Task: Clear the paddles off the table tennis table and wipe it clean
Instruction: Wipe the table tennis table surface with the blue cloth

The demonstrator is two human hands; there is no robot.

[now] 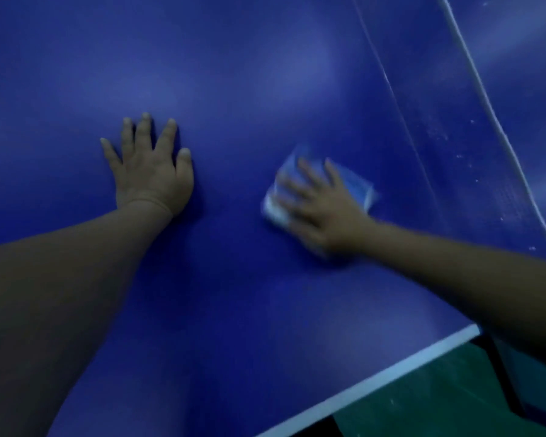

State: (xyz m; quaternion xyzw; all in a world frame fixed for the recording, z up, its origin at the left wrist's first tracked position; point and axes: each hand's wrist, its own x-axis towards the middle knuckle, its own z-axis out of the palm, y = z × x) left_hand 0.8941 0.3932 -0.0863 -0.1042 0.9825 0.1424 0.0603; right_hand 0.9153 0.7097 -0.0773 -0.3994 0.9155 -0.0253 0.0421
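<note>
The blue table tennis table (pixel 234 74) fills most of the view. My left hand (pixel 152 168) lies flat on it with fingers spread and straight, holding nothing. My right hand (pixel 322 203) presses a folded pale blue-and-white cloth (pixel 356 184) onto the surface with straight, spread fingers; the hand and cloth are blurred by motion. Most of the cloth is hidden under my palm. No paddles are in view.
The net (pixel 473 121) runs diagonally at the right, with a white top band. The table's white edge line (pixel 391 373) crosses the bottom right. Beyond it lies green floor (pixel 438 398).
</note>
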